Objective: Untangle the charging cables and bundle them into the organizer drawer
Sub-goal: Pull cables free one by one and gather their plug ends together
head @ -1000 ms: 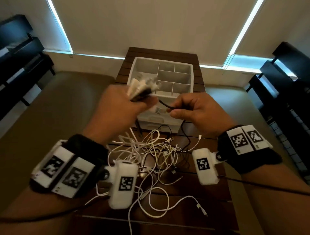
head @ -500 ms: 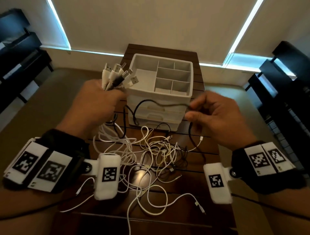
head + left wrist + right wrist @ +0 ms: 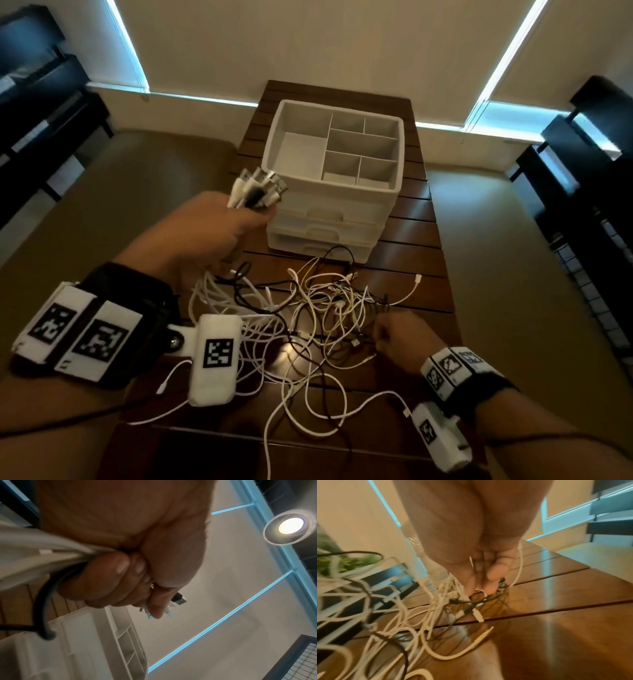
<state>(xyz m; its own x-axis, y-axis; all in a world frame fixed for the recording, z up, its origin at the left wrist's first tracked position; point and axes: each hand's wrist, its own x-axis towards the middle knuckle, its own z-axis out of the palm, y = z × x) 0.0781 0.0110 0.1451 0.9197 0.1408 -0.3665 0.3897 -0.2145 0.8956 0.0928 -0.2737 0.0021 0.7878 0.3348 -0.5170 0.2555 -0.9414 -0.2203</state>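
My left hand (image 3: 239,222) is raised beside the white organizer (image 3: 342,200) and grips a bundle of USB plug ends (image 3: 257,190). From below, the left hand (image 3: 137,574) is a fist around white cables (image 3: 34,547) and a black cable (image 3: 42,608), with plugs (image 3: 178,600) poking out. A tangle of white and black charging cables (image 3: 308,308) lies on the wooden table (image 3: 421,240). My right hand (image 3: 380,337) is down at the tangle's right edge. The right hand (image 3: 481,588) pinches a cable in the tangle (image 3: 402,615) with curled fingertips.
The organizer's top tray has several open compartments, and its front drawers (image 3: 325,233) are shut. Dark furniture stands at the far left (image 3: 41,102) and far right (image 3: 599,171). A loose white cable end (image 3: 406,411) trails toward the table's front.
My right hand let go of the black cable it held stretched in the air and dropped to the tangle on the table. My left hand kept its bundle and shifted slightly.
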